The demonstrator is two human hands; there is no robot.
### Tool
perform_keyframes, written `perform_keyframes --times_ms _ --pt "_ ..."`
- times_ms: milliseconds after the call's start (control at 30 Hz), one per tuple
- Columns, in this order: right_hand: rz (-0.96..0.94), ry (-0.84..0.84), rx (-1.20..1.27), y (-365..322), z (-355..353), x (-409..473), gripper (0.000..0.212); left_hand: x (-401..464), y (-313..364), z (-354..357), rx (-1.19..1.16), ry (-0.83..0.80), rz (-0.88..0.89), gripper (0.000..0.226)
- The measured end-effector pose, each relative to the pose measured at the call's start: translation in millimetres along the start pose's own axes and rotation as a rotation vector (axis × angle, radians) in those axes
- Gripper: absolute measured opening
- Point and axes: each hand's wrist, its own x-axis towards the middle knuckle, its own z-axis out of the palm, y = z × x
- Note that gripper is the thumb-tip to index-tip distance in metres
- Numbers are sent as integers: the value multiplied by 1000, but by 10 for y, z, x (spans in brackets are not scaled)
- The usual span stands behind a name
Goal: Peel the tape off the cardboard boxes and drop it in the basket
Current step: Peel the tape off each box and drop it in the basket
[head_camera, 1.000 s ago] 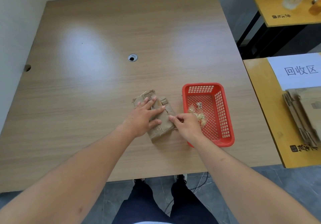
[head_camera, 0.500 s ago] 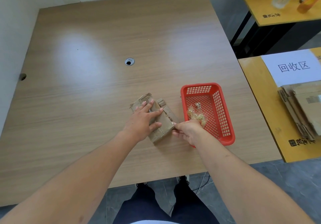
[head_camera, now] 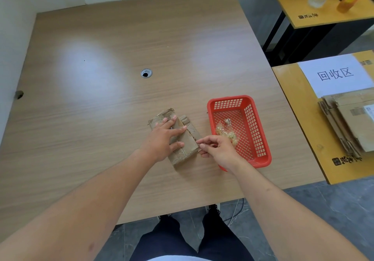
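Observation:
A small flattened cardboard box [head_camera: 187,145] lies on the wooden table [head_camera: 101,119], just left of a red plastic basket [head_camera: 261,139]. My left hand [head_camera: 165,137] presses flat on top of the box with straight, spread fingers. My right hand [head_camera: 217,149] is at the box's near right edge, thumb and forefinger pinching something thin there, most likely a strip of tape; the strip itself is too small to make out. A crumpled wad of clear tape [head_camera: 225,131] lies inside the basket.
A yellow side table [head_camera: 303,139] to the right holds a stack of flattened cardboard boxes [head_camera: 350,123] and a white paper sign [head_camera: 336,74]. Another yellow table [head_camera: 303,7] at the back right carries bottles. A cable hole [head_camera: 146,73] sits mid-table.
My right hand slid from the middle of the box's right edge down to its near corner, still pinching. My left hand stayed pressed on the box. The camera tilted slightly.

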Motion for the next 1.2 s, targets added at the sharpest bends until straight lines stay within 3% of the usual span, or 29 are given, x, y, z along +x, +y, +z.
perform_keyframes --times_ms 633,933,1067,1200 --pt "22 -17 -260 -169 150 136 18 41 3 -52 36 -45 -11 62" --pt "-435 111 -564 -41 119 -65 23 98 62 -53 33 -30 -50 62" --pt "-466 217 -539 -32 87 -90 24 116 150 -43 36 4 -89 63" --pt "-310 290 -334 -84 127 -63 19 93 283 -10 56 76 -165 63"
